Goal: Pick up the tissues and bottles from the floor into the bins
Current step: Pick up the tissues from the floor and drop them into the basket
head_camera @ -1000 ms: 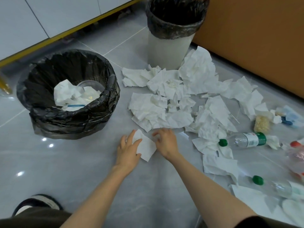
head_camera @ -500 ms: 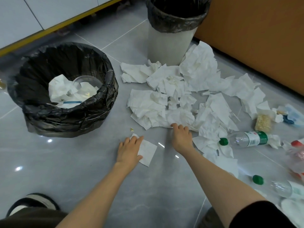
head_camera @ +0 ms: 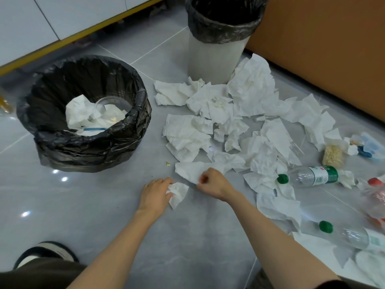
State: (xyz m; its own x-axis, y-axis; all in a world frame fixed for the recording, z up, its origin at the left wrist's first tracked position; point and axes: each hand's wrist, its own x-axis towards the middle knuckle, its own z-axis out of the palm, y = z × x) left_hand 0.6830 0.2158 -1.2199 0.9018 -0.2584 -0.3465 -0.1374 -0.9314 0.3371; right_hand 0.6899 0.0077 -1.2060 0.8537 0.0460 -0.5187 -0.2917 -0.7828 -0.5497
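The grey tiled floor [head_camera: 100, 205] carries crumpled tissues [head_camera: 252, 94] spread between a low black-lined bin [head_camera: 83, 155] on the left and a tall white bin [head_camera: 212, 55] farther off. A green-capped bottle [head_camera: 312, 176] and a nearer bottle [head_camera: 352, 235] lie to the right. The left hand [head_camera: 155, 195] clutches a small tissue [head_camera: 178, 195]; just right of it, the right hand [head_camera: 212, 182] pinches a larger tissue [head_camera: 187, 170] at the pile's near edge.

The person wears a dark sleeve [head_camera: 327, 285], seemingly olive-brown trousers [head_camera: 37, 278] and a black-and-white shoe [head_camera: 44, 253].
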